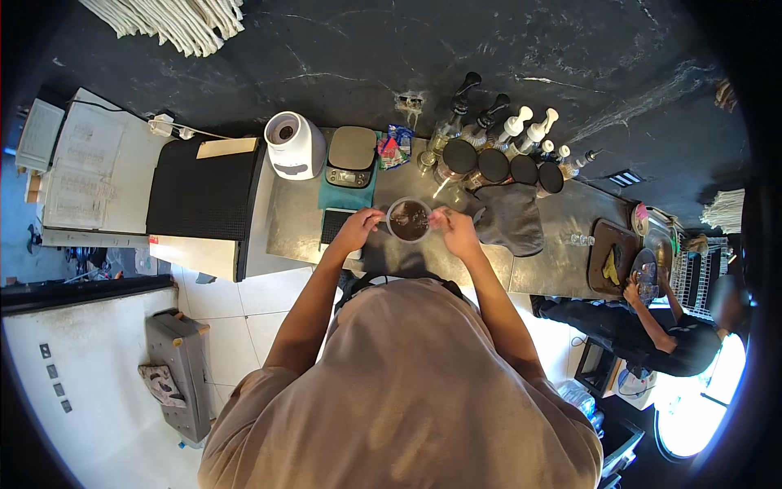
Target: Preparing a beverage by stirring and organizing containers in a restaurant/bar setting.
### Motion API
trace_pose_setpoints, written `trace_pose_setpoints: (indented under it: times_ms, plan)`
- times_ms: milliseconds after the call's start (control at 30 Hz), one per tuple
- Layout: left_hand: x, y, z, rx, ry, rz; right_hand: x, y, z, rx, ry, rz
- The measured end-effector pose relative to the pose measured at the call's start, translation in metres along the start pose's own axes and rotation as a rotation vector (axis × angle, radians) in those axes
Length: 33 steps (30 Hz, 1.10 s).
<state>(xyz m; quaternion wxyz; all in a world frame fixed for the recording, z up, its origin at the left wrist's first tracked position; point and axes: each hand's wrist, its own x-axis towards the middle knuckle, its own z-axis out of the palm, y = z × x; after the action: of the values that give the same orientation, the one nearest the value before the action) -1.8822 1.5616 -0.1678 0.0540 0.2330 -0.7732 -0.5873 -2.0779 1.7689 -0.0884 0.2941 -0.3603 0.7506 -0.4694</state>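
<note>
A round clear cup (409, 220) holding dark brown contents with a few pale specks stands over the steel counter, right in front of me. My left hand (358, 229) closes its fingers at the cup's left side. My right hand (456, 231) pinches the right side at the rim, where a pinkish bit shows by the fingertips; what it is I cannot make out. A dark grey cloth (511, 218) lies just right of my right hand. Beyond the cup, a kitchen scale (352, 149) rests on a teal cloth (345, 196), next to colourful packets (396, 147).
A white appliance base (293, 145) stands behind left. Black-lidded jars (494, 166) and pump bottles (516, 124) line the wall at right. Farther right, another person (652, 330) handles a clear container (648, 277) beside a brown tray (611, 254). A black ridged mat (198, 196) lies left.
</note>
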Motion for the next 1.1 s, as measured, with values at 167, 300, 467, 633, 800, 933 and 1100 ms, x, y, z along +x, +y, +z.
trace_pose_setpoints:
  times_ms: [167, 300, 467, 633, 800, 933, 1100]
  plan:
    - [0.001, 0.001, -0.001, 0.043, -0.026, 0.007, -0.013, 0.011, -0.001, -0.104, 0.224, -0.092]
    - [0.001, -0.003, -0.001, 0.025, -0.016, 0.001, -0.019, 0.029, 0.006, 0.058, 0.157, 0.075]
    - [0.004, -0.007, -0.001, 0.029, -0.019, 0.01, -0.025, 0.055, -0.013, 0.485, 0.293, 0.158]
    - [0.002, 0.002, 0.002, 0.047, -0.001, -0.005, -0.035, 0.053, -0.035, 0.656, 0.344, 0.286]
    - [0.001, -0.006, 0.003, 0.031, -0.003, 0.008, -0.035, 0.03, -0.042, 0.675, 0.36, 0.274]
    - [0.002, -0.008, 0.005, 0.051, 0.01, 0.002, -0.036, 0.008, -0.043, 0.432, 0.408, 0.098]
    - [0.002, -0.003, 0.004, 0.063, -0.015, -0.003, -0.035, 0.026, -0.023, 0.32, 0.378, 0.067]
